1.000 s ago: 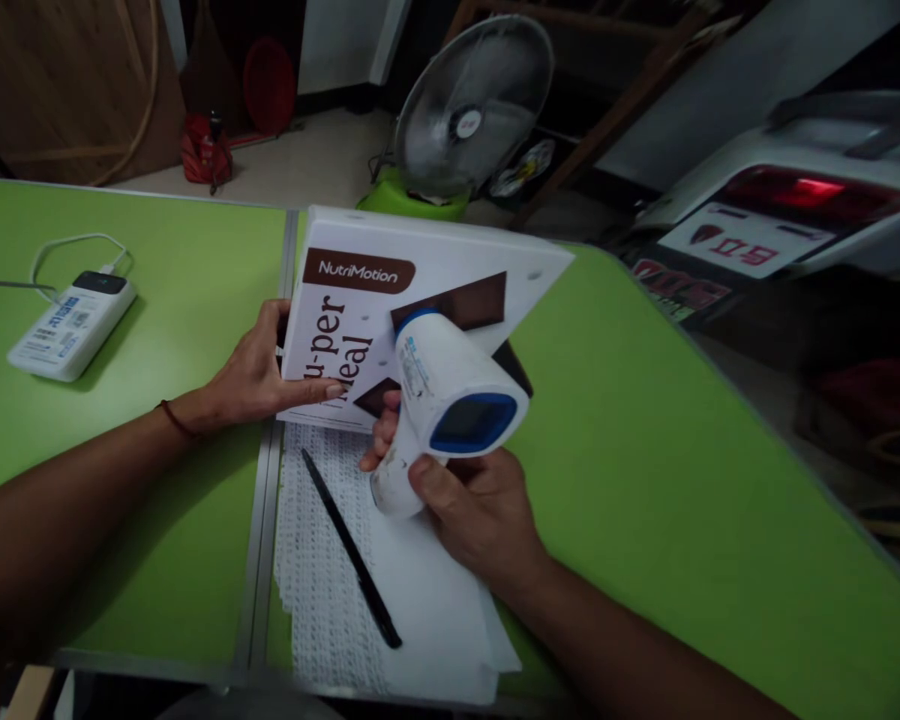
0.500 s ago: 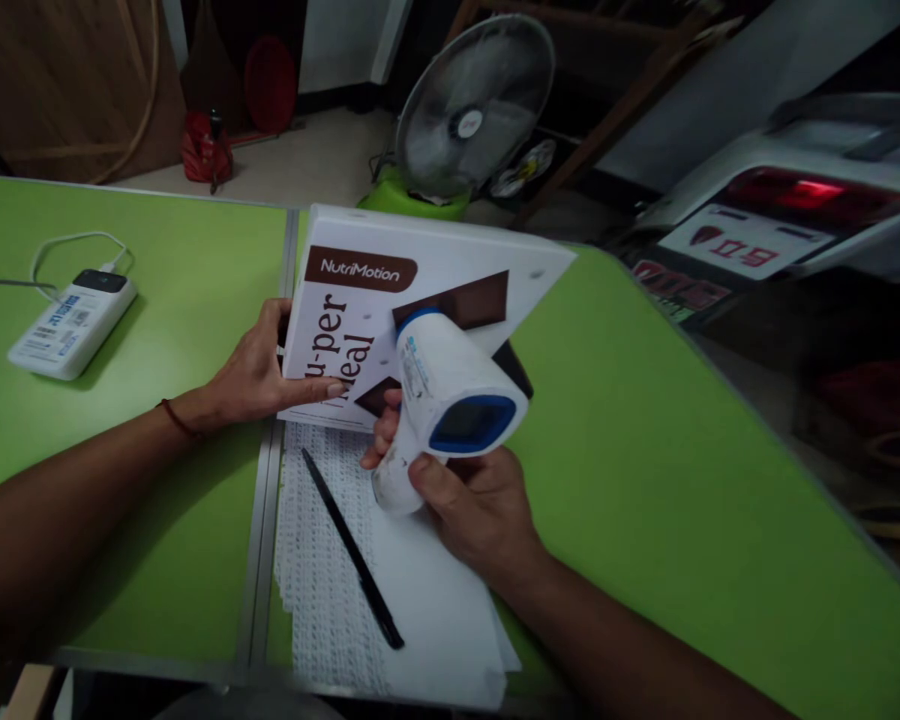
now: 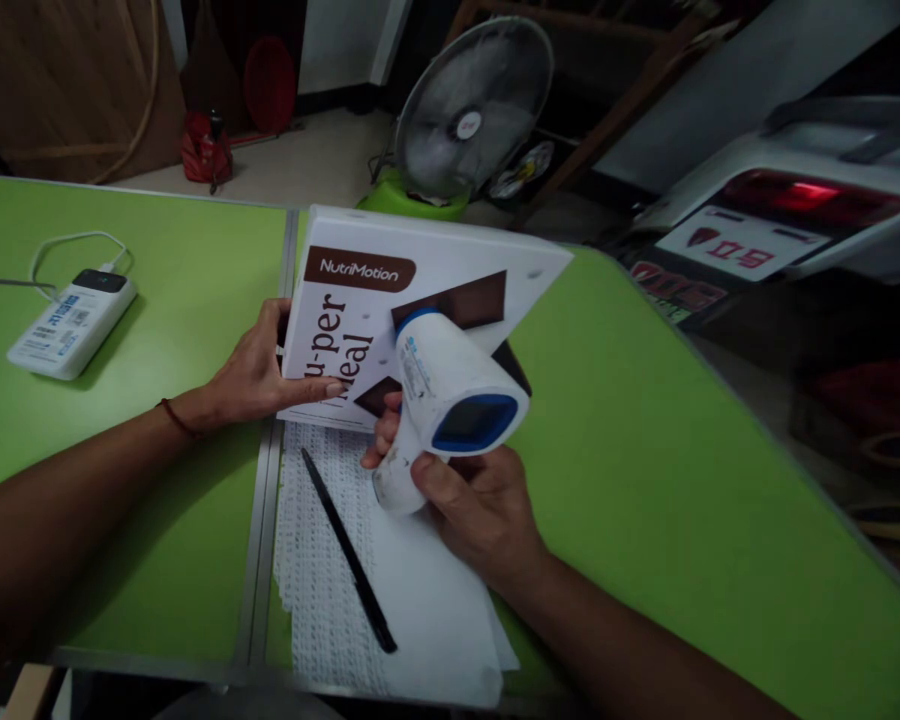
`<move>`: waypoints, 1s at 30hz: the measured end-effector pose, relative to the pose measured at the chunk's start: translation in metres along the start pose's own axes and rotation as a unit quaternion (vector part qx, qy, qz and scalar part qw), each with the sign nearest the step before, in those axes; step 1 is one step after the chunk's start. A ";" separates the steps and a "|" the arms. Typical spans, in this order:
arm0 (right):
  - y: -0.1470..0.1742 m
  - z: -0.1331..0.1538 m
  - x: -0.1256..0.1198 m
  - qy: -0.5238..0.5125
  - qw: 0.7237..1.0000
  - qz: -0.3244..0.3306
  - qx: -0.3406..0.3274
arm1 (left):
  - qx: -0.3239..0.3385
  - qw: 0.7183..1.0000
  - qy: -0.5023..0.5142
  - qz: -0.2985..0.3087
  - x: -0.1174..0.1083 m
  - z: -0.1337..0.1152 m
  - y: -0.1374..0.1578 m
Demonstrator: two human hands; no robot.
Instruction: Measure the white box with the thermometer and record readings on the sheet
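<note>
The right hand (image 3: 487, 515) held a thermometer (image 3: 450, 375) before the box (image 3: 371, 320) in the left hand (image 3: 247, 378).

Nearest, at the worktop's (image 3: 660, 470) near edge, lay paper (image 3: 446, 620) with a pen (image 3: 350, 555) on it. The hands were apart: the right, closer to that edge, was wrapped round the thermometer's handle; the left clasped the box's left side, thumb on its front. The thermometer's barrel ran away from the near edge and slightly left, towards the box's face; whether they touched could not be told. The box's opening did not show, nor what it held. A power bank (image 3: 75, 325) lay towards the far left corner; beyond the far edge stood a fan (image 3: 476, 115).
</note>
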State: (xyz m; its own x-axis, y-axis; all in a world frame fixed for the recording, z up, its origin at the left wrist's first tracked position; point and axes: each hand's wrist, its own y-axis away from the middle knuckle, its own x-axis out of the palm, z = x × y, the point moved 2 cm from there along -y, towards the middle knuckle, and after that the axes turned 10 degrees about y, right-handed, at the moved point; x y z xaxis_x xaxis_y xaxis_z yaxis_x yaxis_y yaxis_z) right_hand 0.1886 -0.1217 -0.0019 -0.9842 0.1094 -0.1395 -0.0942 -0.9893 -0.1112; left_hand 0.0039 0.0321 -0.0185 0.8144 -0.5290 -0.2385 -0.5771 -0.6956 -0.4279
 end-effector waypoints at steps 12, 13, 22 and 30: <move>0.001 -0.007 0.001 -0.025 1.000 0.004 -0.005 | 0.002 1.000 0.020 -0.007 0.001 0.004 -0.002; 0.001 -0.007 0.001 -0.026 1.000 0.002 -0.003 | 0.002 1.000 0.022 -0.008 0.001 0.004 -0.002; -0.003 -0.004 -0.001 -0.007 1.000 -0.009 -0.023 | -0.010 0.999 -0.002 -0.034 0.001 -0.011 0.000; -0.025 -0.011 -0.016 0.145 0.988 -0.042 -0.008 | 0.043 0.992 0.005 -0.116 -0.018 0.005 -0.008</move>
State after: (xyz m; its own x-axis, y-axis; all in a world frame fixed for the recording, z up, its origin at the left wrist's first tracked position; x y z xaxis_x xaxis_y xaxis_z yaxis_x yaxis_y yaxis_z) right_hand 0.2089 -0.0979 -0.0079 -0.8878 0.2172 -0.4057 -0.1697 -0.9740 -0.1501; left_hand -0.0052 0.0495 -0.0147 0.9237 -0.3648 -0.1175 -0.3673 -0.7554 -0.5427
